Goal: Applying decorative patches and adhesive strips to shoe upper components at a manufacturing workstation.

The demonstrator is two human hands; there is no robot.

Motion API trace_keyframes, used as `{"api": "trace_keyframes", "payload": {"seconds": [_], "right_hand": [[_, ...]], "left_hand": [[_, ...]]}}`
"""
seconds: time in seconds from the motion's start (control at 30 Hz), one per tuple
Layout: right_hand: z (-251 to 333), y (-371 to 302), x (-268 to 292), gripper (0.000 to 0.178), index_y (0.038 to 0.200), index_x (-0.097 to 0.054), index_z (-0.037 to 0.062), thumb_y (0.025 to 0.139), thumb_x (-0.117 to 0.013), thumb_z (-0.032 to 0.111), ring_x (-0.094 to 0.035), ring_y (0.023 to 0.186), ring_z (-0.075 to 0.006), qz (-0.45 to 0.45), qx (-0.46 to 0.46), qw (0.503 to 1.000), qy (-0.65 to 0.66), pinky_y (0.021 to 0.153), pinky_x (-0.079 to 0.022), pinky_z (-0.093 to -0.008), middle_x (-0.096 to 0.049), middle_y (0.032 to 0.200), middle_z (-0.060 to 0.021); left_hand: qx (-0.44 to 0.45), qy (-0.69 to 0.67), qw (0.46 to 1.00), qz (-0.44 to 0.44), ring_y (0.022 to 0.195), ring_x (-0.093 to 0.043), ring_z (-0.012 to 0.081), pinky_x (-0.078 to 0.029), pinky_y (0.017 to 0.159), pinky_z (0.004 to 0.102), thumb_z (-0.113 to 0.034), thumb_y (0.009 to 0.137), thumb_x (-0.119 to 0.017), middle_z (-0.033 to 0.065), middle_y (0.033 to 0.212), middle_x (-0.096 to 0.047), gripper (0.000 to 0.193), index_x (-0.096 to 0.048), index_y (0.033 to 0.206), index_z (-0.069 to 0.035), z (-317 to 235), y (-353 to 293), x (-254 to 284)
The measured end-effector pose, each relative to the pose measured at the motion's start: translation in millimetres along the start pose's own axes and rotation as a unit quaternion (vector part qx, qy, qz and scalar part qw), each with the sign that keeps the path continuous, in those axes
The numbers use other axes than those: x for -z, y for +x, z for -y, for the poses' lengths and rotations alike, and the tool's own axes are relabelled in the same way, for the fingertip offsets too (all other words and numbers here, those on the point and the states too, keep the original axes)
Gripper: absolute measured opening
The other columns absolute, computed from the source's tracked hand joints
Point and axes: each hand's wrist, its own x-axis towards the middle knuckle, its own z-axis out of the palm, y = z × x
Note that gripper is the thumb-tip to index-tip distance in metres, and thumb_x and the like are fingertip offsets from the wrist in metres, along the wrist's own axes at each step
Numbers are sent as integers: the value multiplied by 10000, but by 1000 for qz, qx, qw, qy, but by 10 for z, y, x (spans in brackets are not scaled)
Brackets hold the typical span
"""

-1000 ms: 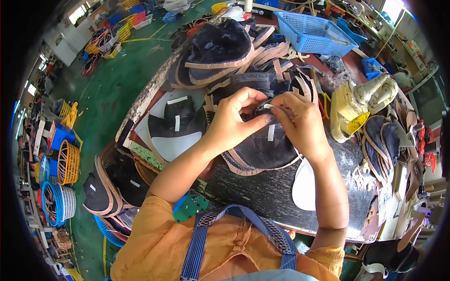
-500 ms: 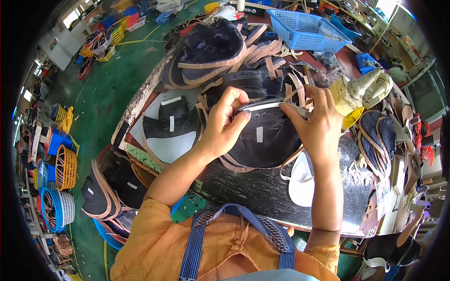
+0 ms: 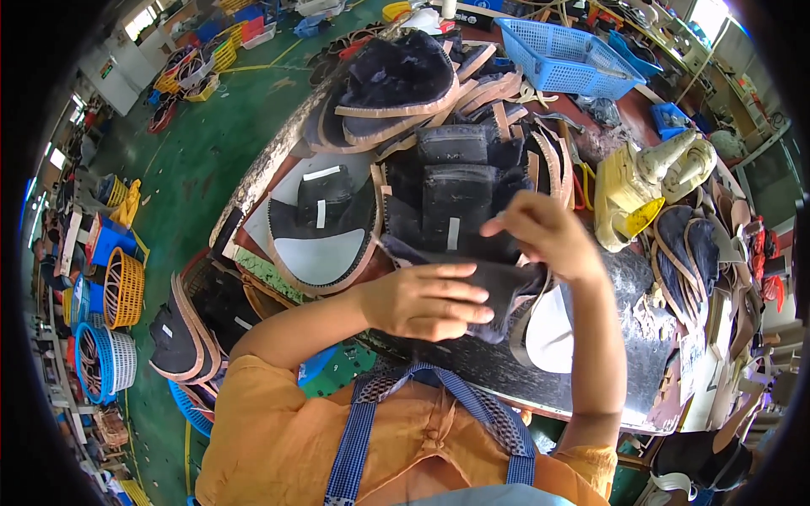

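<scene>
Left hand [image 3: 426, 299] lies flat, fingers extended, pressing a dark shoe upper [image 3: 498, 287] against the table [image 3: 591, 379]. Right hand [image 3: 540, 236] pinches the upper's far edge between thumb and fingers, just beside the left hand. Behind the hands stands a stack of dark uppers [image 3: 456, 185]; a blue basket [image 3: 561, 59] sits at the far edge, a yellow machine [image 3: 629, 190] to the right.

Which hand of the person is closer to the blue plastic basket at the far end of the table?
The right hand. It is raised over the dark pieces, below the blue basket. The left hand lies lower and further left, flat on a dark piece.
</scene>
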Motion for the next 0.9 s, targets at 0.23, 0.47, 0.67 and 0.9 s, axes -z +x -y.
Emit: {"api": "trace_keyframes", "payload": {"seconds": [0.23,0.47,0.67,0.9], "right_hand": [[-421,150,47,143,885,-588,73,966,-621,185,-373,499,-29,-87,-47,993,59,441,-277,-187,-679,794,-45],[254,-388,41,104,972,-639,63,965,-629,166,-453,549,-1,-198,143,970,-8,475,-295,-155,-654,765,-8],[25,37,-470,104,946,-625,16,852,-666,-1,-665,708,-272,-155,265,886,-347,635,-503,-347,-656,797,-139],[-29,209,-504,83,912,-608,37,847,-657,23,-656,747,-304,-184,287,872,-350,662,-508,-382,-644,818,-127]], "left_hand": [[134,45,926,-351,782,-709,330,-592,678,389,-155,926,-651,246,970,-699,208,-508,1052,-71,-496,-169,1034],[376,425,814,-122,1188,-556,319,-431,1042,404,-19,678,-804,106,1302,-600,666,-586,1301,-107,306,-633,1607],[329,256,905,-85,1132,-502,339,-414,1000,428,-101,656,-851,110,1201,-526,571,-595,1165,-62,628,-43,364],[431,-40,881,-193,898,-658,228,-501,827,342,-30,827,-714,123,973,-666,314,-542,1090,-21,520,114,208]]}}
